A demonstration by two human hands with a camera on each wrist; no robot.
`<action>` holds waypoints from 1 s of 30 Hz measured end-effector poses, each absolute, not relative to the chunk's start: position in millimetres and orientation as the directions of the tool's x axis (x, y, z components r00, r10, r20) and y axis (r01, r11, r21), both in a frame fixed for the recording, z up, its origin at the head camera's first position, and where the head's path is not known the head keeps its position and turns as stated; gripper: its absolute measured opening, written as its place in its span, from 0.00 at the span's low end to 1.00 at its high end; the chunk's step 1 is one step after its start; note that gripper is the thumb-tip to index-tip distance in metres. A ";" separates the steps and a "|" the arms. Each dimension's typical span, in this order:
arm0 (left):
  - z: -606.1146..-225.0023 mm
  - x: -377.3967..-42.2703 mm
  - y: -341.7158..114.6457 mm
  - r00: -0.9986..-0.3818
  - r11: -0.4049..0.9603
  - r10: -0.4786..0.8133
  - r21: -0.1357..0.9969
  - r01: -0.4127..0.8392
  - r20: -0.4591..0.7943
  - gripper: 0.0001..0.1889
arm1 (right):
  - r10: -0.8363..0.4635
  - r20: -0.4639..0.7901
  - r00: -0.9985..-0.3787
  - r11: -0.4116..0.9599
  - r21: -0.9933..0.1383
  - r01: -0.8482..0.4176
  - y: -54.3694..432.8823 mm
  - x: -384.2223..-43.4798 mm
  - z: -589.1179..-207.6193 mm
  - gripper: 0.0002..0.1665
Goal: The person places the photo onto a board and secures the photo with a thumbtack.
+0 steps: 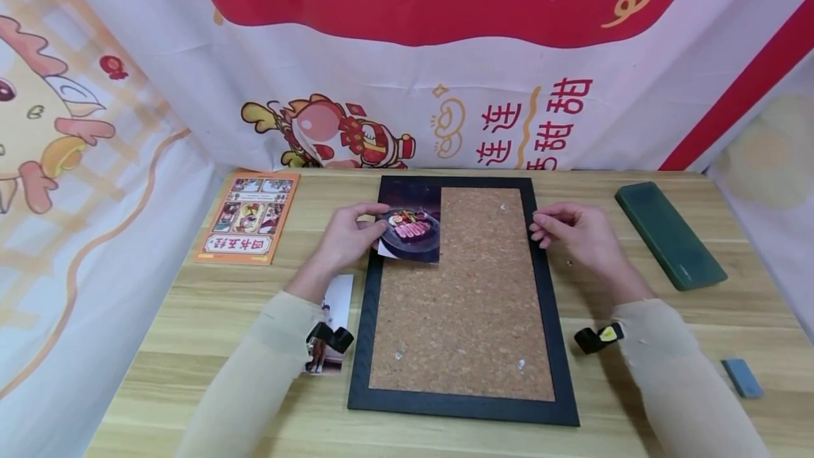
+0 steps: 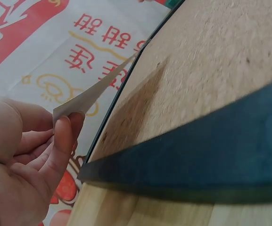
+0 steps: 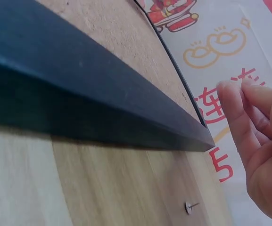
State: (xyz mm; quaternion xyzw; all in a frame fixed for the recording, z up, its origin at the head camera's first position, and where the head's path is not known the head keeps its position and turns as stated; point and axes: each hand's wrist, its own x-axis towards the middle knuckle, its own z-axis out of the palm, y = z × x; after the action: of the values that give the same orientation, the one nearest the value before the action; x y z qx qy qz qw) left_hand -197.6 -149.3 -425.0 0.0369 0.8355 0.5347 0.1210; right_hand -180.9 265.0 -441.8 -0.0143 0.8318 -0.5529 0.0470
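Note:
My left hand pinches a photo of a dark plate of food by its left edge, thumb on top. The photo overlaps the upper left corner of a black-framed cork board. In the left wrist view, the photo slants over the cork and casts a shadow. My right hand hovers by the frame's right side, fingers curled. Thumb and forefinger tips meet in the right wrist view; no thing shows between them. Below this hand, a thumbtack lies on the table.
Another photo lies partly under the left forearm. An orange booklet is at the back left. On the right are a dark green case and a small blue block. Tacks sit near the cork's corners. A printed cloth hangs behind.

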 end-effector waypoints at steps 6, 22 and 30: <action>-425.8 -199.0 -135.5 -0.965 0.424 0.207 0.904 -0.061 -0.163 0.19 | -0.098 -0.085 -0.991 0.400 -0.916 0.039 255.6 -185.3 -438.3 0.18; -436.2 -209.0 -102.5 -0.933 0.401 0.273 0.909 -0.110 -0.233 0.21 | -0.129 -0.106 -0.986 0.500 -0.866 0.028 226.5 -202.0 -430.3 0.15; -440.3 -213.1 -94.3 -0.930 0.411 0.298 0.908 -0.079 -0.215 0.22 | -0.131 -0.075 -0.989 0.551 -0.834 -0.009 213.7 -213.2 -430.8 0.14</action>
State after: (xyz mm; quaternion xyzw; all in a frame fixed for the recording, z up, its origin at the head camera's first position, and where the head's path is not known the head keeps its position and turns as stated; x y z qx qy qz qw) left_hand -213.1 -94.3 -440.3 0.0666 0.8215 0.5387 0.1747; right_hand -213.2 213.7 -430.8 -0.0400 0.8783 -0.4722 0.0643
